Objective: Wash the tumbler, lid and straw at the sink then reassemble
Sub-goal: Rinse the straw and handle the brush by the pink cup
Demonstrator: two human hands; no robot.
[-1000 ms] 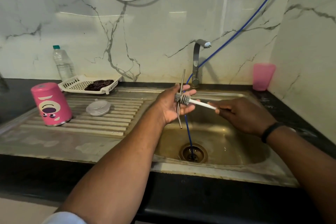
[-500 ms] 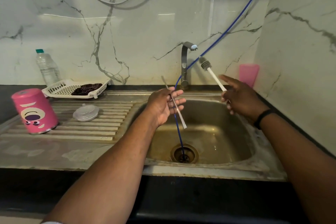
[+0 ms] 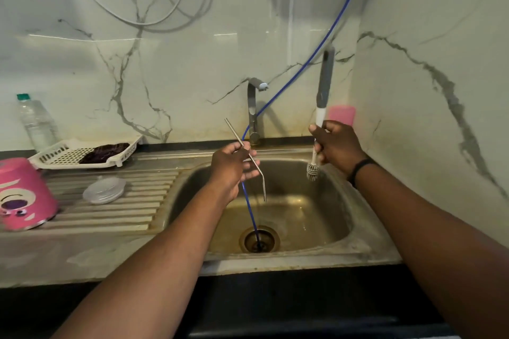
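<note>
My left hand [image 3: 232, 169] pinches a bent metal straw [image 3: 263, 183] over the steel sink basin [image 3: 334, 224], with the straw's bent end hanging down. My right hand [image 3: 337, 144] grips a brush [image 3: 323, 91] by its white shaft, grey handle up, bristle head [image 3: 312, 169] down at the basin's right side. The pink tumbler [image 3: 23, 197] stands upside down on the ribbed drainboard at the far left. Right of it on the drainboard lies the clear lid [image 3: 104, 190].
A tap [image 3: 254, 109] stands behind the basin, and a blue hose [image 3: 249, 206] runs from the wall down into the drain [image 3: 259, 239]. A white rack with a dark scrubber [image 3: 104, 151], a water bottle [image 3: 35, 121] and a pink cup [image 3: 341, 115] stand along the back.
My right hand pulled the brush off the straw and turned it over, so the bristle head now points down. My left hand tilted the straw, and the view shifted right.
</note>
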